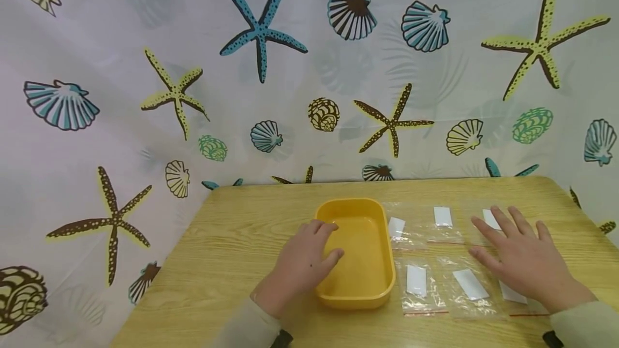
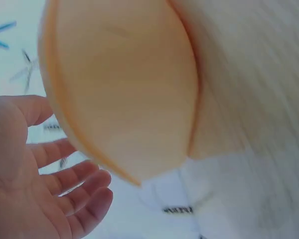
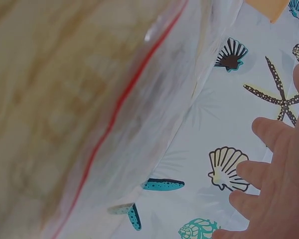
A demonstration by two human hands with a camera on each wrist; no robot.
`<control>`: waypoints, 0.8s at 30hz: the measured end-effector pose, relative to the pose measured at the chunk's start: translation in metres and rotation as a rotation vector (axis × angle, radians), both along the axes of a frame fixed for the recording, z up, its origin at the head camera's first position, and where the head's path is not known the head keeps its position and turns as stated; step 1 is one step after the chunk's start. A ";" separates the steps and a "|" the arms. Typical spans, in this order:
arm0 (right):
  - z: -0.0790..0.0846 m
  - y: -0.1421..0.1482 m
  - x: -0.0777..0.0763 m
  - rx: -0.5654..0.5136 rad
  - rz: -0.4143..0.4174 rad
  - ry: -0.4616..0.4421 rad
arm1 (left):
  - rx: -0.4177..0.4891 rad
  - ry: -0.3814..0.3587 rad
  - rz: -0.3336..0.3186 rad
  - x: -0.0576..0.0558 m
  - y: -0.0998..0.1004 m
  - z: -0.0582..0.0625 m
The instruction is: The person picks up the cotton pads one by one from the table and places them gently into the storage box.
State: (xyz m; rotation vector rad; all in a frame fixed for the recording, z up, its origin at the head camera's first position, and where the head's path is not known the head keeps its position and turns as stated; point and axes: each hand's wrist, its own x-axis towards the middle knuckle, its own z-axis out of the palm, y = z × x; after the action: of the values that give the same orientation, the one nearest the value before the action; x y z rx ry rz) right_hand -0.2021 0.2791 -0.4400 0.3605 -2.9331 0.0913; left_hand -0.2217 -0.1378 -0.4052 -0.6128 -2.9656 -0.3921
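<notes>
In the head view a yellow plastic tray (image 1: pixel 365 254) stands on the table. My left hand (image 1: pixel 304 262) is at its left side, fingers loosely extended over the rim. The left wrist view shows that hand's fingers spread beside the tray (image 2: pixel 124 89), pinching nothing. To the tray's right lie several clear zip bags, each with a white rectangular piece inside. Among them are a front bag (image 1: pixel 425 305) with a red strip and a back bag (image 1: pixel 442 232). My right hand (image 1: pixel 529 262), palm down with fingers spread, is over the rightmost bags and partly hides them.
The wood-grain table (image 1: pixel 242 240) extends left of the tray. Behind it hangs a white curtain (image 1: pixel 290 138) printed with starfish and shells, which also runs along both sides. A bag's red strip (image 3: pixel 112 119) looms close in the right wrist view.
</notes>
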 end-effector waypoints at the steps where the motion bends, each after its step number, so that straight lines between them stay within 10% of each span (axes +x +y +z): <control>1: 0.000 0.000 0.000 0.000 0.000 0.001 | 0.032 -0.009 0.027 -0.004 -0.004 0.000; 10: -0.002 0.001 0.000 0.007 0.003 0.004 | 0.464 -0.344 0.252 -0.034 -0.033 -0.017; 15: -0.002 0.000 0.000 0.006 0.006 0.005 | 0.670 -0.505 0.246 -0.045 -0.042 -0.028; 24: 0.000 0.000 0.001 0.007 0.014 -0.005 | 0.803 -0.587 0.175 -0.051 -0.048 -0.041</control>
State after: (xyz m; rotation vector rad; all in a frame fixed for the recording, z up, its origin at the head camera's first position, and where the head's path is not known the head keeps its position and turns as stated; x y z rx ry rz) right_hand -0.2013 0.2793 -0.4400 0.3829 -2.9369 0.0848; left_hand -0.2731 -0.1857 -0.4461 -0.1423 -2.8787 -1.8692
